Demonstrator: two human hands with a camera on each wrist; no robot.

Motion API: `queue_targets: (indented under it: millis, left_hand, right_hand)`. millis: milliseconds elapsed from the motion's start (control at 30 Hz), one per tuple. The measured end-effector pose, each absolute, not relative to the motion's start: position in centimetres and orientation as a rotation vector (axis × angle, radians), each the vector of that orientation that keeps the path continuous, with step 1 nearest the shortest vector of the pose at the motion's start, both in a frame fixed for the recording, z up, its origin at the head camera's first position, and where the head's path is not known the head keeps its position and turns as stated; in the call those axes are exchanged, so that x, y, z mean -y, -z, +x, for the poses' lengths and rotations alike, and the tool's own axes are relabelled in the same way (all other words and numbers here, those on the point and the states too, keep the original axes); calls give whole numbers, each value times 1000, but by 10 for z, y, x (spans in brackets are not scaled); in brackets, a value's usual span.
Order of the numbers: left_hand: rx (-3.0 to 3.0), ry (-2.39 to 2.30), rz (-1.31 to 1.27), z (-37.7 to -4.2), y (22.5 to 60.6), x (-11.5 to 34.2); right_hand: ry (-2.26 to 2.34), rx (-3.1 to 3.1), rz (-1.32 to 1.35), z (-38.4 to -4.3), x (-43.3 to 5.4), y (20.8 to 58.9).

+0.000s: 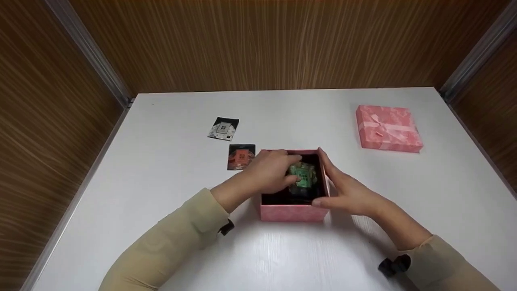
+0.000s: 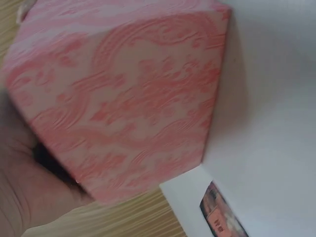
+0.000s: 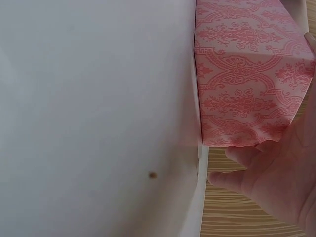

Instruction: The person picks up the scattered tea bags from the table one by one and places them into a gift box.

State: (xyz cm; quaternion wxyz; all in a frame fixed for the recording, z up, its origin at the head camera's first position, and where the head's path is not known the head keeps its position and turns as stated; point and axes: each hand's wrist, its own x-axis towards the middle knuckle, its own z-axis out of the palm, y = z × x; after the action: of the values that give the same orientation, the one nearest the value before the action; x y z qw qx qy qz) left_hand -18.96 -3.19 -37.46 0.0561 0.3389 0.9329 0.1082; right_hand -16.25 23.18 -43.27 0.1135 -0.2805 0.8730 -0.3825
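Note:
An uncovered pink patterned gift box (image 1: 293, 213) with a dark inside stands on the table in the head view. In it shows a packet with a green label (image 1: 303, 178). My left hand (image 1: 271, 171) reaches over the left rim, its thumb overlapping the packet's left part and its forefinger stretched near the top; thumb and forefinger are spread apart. My right hand (image 1: 353, 196) holds the box at its right side, thumb on the front rim and fingers toward the far right corner. Both wrist views show the box's patterned walls up close.
The matching pink lid (image 1: 389, 129) with a ribbon bow lies at the back right of the white table (image 1: 169, 194). Left of the box are a packet with an orange-red label (image 1: 241, 157) and, farther back, a black-and-white packet (image 1: 223, 128). Wood-grain panels (image 1: 258, 44) enclose the table.

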Motion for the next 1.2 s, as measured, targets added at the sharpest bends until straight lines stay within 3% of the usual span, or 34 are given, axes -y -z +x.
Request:
queue_targets:
  millis: [233, 433, 733, 1200]
  left_hand:
    - [-2899, -1026, 1037, -196, 360, 68]
    - [-2875, -1483, 772, -222, 368, 110]
    - [-2784, -1435, 425, -253, 418, 152]
    - [-2754, -1151, 424, -260, 458, 166]
  right_hand:
    - [1120, -2564, -845, -164, -230, 432]
    - [1089, -2572, -819, -164, -230, 430]
    - [1079, -2568, -818, -164, -230, 430]
    - [1080, -2569, -817, -162, -232, 431]
